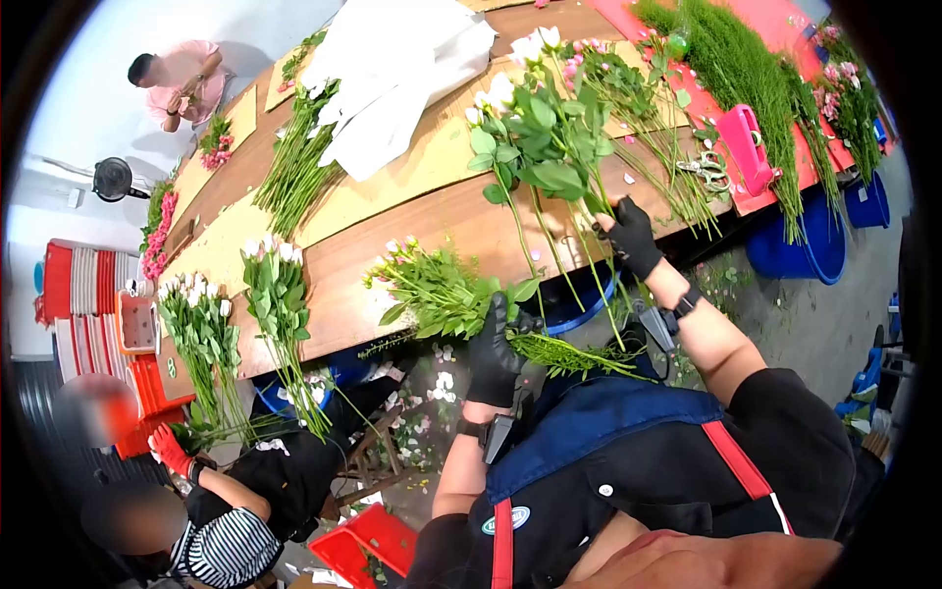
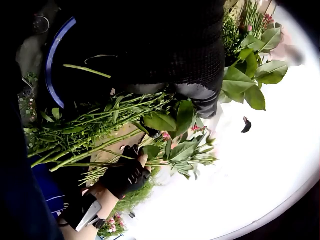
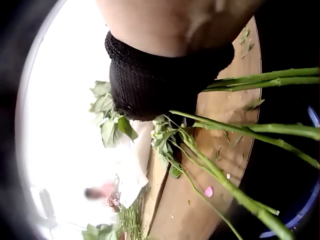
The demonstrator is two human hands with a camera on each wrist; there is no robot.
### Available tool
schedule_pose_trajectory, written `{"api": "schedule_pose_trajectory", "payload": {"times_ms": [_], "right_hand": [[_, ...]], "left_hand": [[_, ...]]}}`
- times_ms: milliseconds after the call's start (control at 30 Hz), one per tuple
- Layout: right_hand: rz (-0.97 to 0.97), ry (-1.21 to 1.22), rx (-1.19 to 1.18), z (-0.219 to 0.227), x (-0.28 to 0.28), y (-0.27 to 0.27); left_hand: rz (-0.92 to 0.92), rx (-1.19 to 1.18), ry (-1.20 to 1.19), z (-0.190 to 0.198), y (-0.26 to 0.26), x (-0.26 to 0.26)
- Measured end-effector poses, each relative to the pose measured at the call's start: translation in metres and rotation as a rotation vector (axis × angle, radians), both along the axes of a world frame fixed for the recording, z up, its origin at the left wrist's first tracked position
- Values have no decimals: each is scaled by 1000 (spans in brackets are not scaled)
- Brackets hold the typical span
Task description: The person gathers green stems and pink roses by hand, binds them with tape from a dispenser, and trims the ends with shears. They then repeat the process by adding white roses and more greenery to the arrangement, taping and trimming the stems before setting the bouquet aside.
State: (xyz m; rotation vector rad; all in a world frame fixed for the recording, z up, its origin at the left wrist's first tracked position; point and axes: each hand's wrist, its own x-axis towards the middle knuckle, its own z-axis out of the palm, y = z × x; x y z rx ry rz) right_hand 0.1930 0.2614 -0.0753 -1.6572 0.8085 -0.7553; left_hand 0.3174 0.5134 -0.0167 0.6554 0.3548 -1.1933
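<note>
In the head view the left hand [image 1: 494, 355], in a black glove, grips a leafy bunch [image 1: 442, 290] with small pink and white buds; its stems trail to the right beneath the hand. The gloved right hand [image 1: 636, 239] holds long stems of white roses [image 1: 535, 118], whose blooms point away over the table. In the left wrist view, the right hand [image 2: 125, 176] has its fingers round the stems, below the leaves. Thick green stems [image 3: 225, 180] hang past the right hand [image 3: 155, 85] in the right wrist view; its fingertips are hidden there.
More rose bunches [image 1: 278, 294] lie at the table's left. White wrapping [image 1: 402, 69], scissors [image 1: 705, 171] and a pink tool [image 1: 746, 147] lie farther back. Blue buckets [image 1: 800, 240] stand below the edge. Another person [image 1: 231, 530] sits at the left; one more [image 1: 186, 83] is across the table.
</note>
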Motion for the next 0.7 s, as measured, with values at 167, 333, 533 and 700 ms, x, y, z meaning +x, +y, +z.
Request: {"api": "schedule_pose_trajectory", "payload": {"times_ms": [167,333,533,700], "right_hand": [[73,14,-11,33,-34,14],[79,49,-268,64,-37,39],[197,93,-179,51,-33,59],[278,134,-145,39,-40,55]], "left_hand": [[-69,19,-130,0,-29,-9],[-18,-124,-33,-35,-53,-14],[-7,-226,175,-45,-79,-14],[-45,-333,284,-81,-77,-14]]}}
